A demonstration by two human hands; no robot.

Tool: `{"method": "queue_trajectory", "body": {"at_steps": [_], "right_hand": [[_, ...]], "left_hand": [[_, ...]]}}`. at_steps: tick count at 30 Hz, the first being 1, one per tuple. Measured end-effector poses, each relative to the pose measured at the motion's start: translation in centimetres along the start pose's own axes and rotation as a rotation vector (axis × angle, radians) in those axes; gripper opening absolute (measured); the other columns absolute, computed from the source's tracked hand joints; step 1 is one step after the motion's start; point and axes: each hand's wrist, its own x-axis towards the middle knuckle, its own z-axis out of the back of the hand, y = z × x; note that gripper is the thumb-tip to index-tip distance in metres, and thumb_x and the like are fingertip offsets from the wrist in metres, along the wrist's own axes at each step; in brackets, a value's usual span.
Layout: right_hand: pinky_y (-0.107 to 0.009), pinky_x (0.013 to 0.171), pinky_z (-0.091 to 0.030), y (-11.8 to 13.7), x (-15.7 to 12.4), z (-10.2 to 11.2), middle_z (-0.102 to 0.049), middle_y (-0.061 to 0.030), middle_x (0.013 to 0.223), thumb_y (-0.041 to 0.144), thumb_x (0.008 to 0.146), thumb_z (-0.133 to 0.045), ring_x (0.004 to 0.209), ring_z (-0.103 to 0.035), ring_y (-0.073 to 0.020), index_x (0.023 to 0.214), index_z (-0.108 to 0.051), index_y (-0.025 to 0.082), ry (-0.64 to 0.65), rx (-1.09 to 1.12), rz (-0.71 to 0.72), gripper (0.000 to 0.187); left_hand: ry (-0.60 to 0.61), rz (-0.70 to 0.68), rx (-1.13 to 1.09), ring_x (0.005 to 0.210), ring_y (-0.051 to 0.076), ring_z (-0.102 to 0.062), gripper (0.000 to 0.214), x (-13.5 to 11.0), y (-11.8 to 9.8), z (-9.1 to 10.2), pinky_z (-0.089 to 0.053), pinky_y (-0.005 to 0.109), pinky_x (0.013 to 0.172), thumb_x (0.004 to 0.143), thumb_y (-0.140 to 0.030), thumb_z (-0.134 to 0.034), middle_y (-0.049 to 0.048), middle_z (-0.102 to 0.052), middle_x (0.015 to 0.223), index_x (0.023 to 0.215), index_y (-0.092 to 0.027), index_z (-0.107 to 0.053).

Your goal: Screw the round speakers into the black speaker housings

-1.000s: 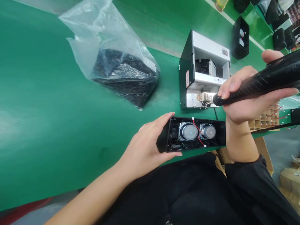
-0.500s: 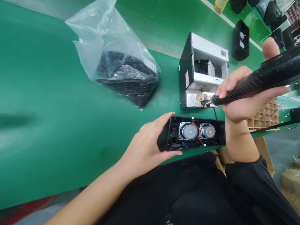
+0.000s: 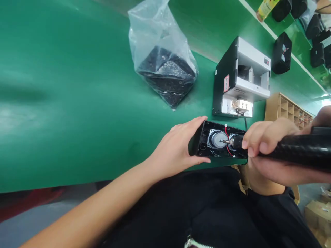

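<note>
My left hand [image 3: 181, 148] grips the left end of a black speaker box [image 3: 203, 151], thumb on the near side and fingers on the far side. Inside the box sit two round speaker drivers [image 3: 217, 138] and a red wire with white plugs [image 3: 226, 131]. My right hand [image 3: 271, 144] is wrapped round a black electric screwdriver [image 3: 300, 148]. Its bit points left over the box, above the drivers, and the tool hides part of the right driver. Whether the tip touches anything I cannot tell. Behind the box stands a silver and black screw feeder [image 3: 240, 82].
A clear plastic bag [image 3: 165, 69] with black parts lies on the green table [image 3: 77, 120]. To the right stands a divided cardboard box [image 3: 279, 106]. Another black speaker box [image 3: 282, 53] and a yellow-labelled bottle [image 3: 266, 9] are farther back.
My right hand has brought the screwdriver from the screw feeder down over the speaker box. The left hand keeps its hold on the box. The camera view has shifted.
</note>
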Motion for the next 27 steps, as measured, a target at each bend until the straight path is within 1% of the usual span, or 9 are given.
{"method": "queue_trajectory", "body": {"at_steps": [2,5,8,10,15,20,22,25,27], "right_hand": [[-0.034,0.047,-0.065,-1.1,-1.0,-0.5,-0.079,0.0074,0.072,0.078,0.119,-0.073,0.045,-0.065,-0.0182,0.149,-0.091,0.049,0.023,0.014,-0.003,0.046],[-0.035,0.047,-0.067,-2.3,-1.9,-1.0,-0.080,0.0072,0.074,0.084,0.120,-0.066,0.046,-0.068,-0.0191,0.151,-0.089,0.049,0.061,0.028,0.000,0.052],[-0.038,0.056,-0.073,-2.8,-2.2,-1.3,-0.083,0.0064,0.078,0.085,0.115,-0.074,0.054,-0.076,-0.0203,0.149,-0.089,0.048,0.091,0.040,-0.023,0.052],[-0.038,0.058,-0.073,-2.9,-2.3,-1.5,-0.084,0.0057,0.078,0.086,0.113,-0.077,0.055,-0.078,-0.0212,0.146,-0.088,0.046,0.111,0.047,-0.034,0.053],[-0.035,0.051,-0.069,-3.9,-2.3,-1.9,-0.085,0.0054,0.078,0.087,0.111,-0.078,0.051,-0.075,-0.0205,0.141,-0.088,0.040,0.098,0.049,-0.008,0.057],[-0.035,0.055,-0.070,-4.9,-2.4,-1.7,-0.086,0.0056,0.080,0.088,0.114,-0.071,0.053,-0.075,-0.0198,0.155,-0.087,0.045,0.145,-0.003,0.039,0.062],[-0.036,0.054,-0.070,-5.1,-2.4,-1.6,-0.085,0.0054,0.080,0.089,0.115,-0.069,0.053,-0.074,-0.0201,0.157,-0.087,0.045,0.153,-0.012,0.039,0.063],[-0.035,0.051,-0.068,-5.2,-2.5,-1.7,-0.082,0.0063,0.077,0.090,0.114,-0.069,0.050,-0.071,-0.0198,0.152,-0.088,0.044,0.137,-0.003,0.044,0.062],[-0.036,0.048,-0.066,-5.2,-2.7,-1.7,-0.081,0.0072,0.076,0.092,0.114,-0.066,0.046,-0.068,-0.0200,0.148,-0.087,0.045,0.126,-0.028,0.057,0.062]], "left_hand": [[0.010,0.015,0.002,0.178,0.049,-0.065,0.140,0.1,-0.3,-0.1,-0.057,0.061,0.146,0.095,-0.089,-0.101,0.0222,-0.059,0.199,0.201,-0.027,-0.034],[0.020,0.034,-0.003,0.179,0.049,-0.065,0.142,0.3,-0.6,-0.2,-0.056,0.062,0.147,0.092,-0.089,-0.103,0.0210,-0.059,0.199,0.201,-0.030,-0.035],[0.012,0.025,-0.017,0.180,0.049,-0.063,0.141,0.4,-0.8,-0.2,-0.055,0.063,0.147,0.092,-0.088,-0.103,0.0206,-0.059,0.199,0.201,-0.030,-0.035],[0.006,0.016,-0.023,0.180,0.049,-0.063,0.138,0.5,-0.8,-0.1,-0.055,0.062,0.146,0.094,-0.089,-0.101,0.0210,-0.059,0.199,0.200,-0.029,-0.037],[0.007,0.016,-0.027,0.179,0.046,-0.065,0.134,0.6,-1.0,0.0,-0.054,0.058,0.147,0.097,-0.088,-0.100,0.0217,-0.060,0.198,0.199,-0.027,-0.037],[0.001,0.006,-0.042,0.179,0.045,-0.066,0.135,0.7,-1.2,0.0,-0.052,0.057,0.148,0.096,-0.083,-0.104,0.0211,-0.060,0.198,0.199,-0.027,-0.038],[0.001,0.007,-0.045,0.178,0.045,-0.066,0.135,0.8,-1.3,0.0,-0.052,0.057,0.149,0.095,-0.083,-0.104,0.0214,-0.061,0.197,0.199,-0.026,-0.038],[0.004,0.007,-0.043,0.178,0.045,-0.066,0.135,0.8,-1.4,0.0,-0.051,0.057,0.149,0.096,-0.080,-0.105,0.0222,-0.063,0.196,0.199,-0.025,-0.037],[0.006,0.005,-0.042,0.179,0.045,-0.065,0.135,0.8,-1.4,0.0,-0.051,0.057,0.149,0.096,-0.079,-0.105,0.0221,-0.062,0.197,0.200,-0.026,-0.036]]}}
